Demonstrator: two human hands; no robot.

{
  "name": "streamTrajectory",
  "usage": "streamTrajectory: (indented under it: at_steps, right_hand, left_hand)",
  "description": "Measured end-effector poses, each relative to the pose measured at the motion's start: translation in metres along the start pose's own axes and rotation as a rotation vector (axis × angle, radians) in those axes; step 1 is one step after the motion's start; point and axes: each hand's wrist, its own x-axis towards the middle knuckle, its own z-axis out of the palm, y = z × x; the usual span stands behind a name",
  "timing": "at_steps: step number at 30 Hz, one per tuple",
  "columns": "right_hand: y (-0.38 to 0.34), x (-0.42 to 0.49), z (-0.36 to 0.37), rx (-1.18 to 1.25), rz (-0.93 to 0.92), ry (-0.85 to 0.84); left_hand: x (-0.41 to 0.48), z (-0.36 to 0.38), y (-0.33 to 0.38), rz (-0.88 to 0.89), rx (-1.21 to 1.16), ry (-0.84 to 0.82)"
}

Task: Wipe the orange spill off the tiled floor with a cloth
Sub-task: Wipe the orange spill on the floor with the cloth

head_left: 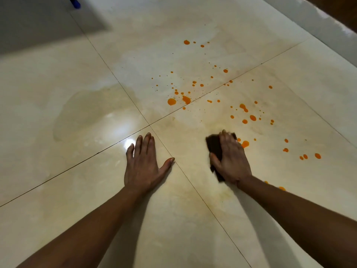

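Orange drops of the spill (171,101) lie scattered over the cream tiled floor (58,93), from the middle out to the right. My right hand (231,159) presses flat on a dark brown cloth (214,147), which sits on the tile just left of an orange blot (245,144). Most of the cloth is hidden under the hand. A faint orange smear shows on the tile around and below the cloth. My left hand (144,163) rests flat on the floor, fingers apart, holding nothing, beside the crossing of the tile joints.
A damp, dull patch (92,111) marks the tile at the left. A white skirting and wall (316,26) run along the upper right. A grey area (38,20) and a blue object (74,1) sit at the top left.
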Motion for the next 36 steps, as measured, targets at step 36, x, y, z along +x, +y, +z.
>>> streamTrajectory:
  at_steps: [36]
  right_hand:
    - [0.061, -0.008, -0.007, 0.065, 0.347, 0.086]
  left_hand:
    - [-0.015, 0.026, 0.059, 0.272, 0.081, -0.058]
